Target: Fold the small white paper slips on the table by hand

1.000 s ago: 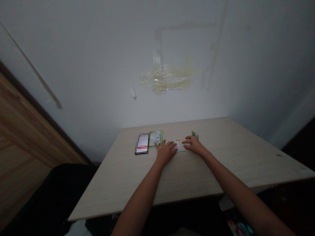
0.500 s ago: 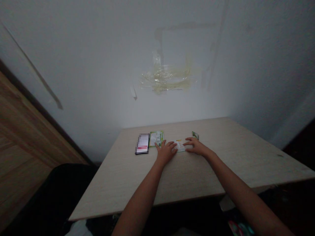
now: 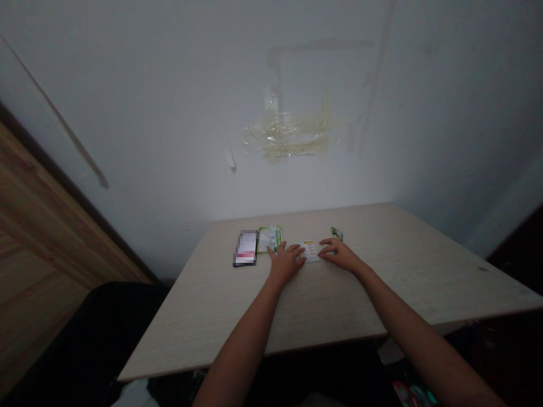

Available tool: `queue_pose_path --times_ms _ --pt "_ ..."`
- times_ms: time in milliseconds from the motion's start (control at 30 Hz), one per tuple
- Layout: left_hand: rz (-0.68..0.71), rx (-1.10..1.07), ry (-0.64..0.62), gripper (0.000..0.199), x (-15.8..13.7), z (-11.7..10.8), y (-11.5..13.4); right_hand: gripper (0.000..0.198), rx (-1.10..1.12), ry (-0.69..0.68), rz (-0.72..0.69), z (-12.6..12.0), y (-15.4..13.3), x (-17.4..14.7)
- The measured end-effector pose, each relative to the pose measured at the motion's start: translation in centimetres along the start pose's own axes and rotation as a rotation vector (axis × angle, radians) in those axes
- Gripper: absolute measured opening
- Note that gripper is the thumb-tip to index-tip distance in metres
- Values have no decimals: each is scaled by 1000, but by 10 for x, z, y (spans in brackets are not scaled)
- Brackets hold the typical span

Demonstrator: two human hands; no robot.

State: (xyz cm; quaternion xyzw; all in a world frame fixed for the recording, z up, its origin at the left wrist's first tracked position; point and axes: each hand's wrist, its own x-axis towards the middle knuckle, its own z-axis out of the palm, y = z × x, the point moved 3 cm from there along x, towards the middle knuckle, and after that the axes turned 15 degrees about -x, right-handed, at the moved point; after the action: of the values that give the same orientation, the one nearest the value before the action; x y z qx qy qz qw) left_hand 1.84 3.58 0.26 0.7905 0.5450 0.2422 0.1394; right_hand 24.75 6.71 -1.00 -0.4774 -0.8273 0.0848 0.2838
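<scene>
A small white printed paper, with an orange patch near its top edge, lies flat on the table. My left hand rests over the paper's left side with its fingers spread, and its thumb and index finger reach toward a green-and-white packet. At the paper's right edge is my right hand, fingers apart and slightly bent; whether they touch the paper I cannot tell. A small crumpled green-and-white scrap lies just beyond my right hand.
A phone with a blurred-out screen lies left of the packet. The pale wooden table meets a wall with peeling tape. Brown wooden panelling stands at the left, above something dark.
My right hand has shifted slightly to the right, its fingers now drawn closer together, uncovering more of the paper's right side. My left hand stays in place.
</scene>
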Motion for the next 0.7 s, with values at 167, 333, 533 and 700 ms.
queue_pose_path --times_ms 167,333,533,700 --pt "6 3 -3 41 0 -1 1 19 -65 1 6 1 0 2" --pt "-16 42 -26 42 0 -2 3 21 -130 20 18 7 1 9" --pt "-16 51 -25 42 1 -2 3 22 -234 50 63 12 1 17" --pt "3 24 -7 40 2 0 1 27 -324 51 100 12 -5 20"
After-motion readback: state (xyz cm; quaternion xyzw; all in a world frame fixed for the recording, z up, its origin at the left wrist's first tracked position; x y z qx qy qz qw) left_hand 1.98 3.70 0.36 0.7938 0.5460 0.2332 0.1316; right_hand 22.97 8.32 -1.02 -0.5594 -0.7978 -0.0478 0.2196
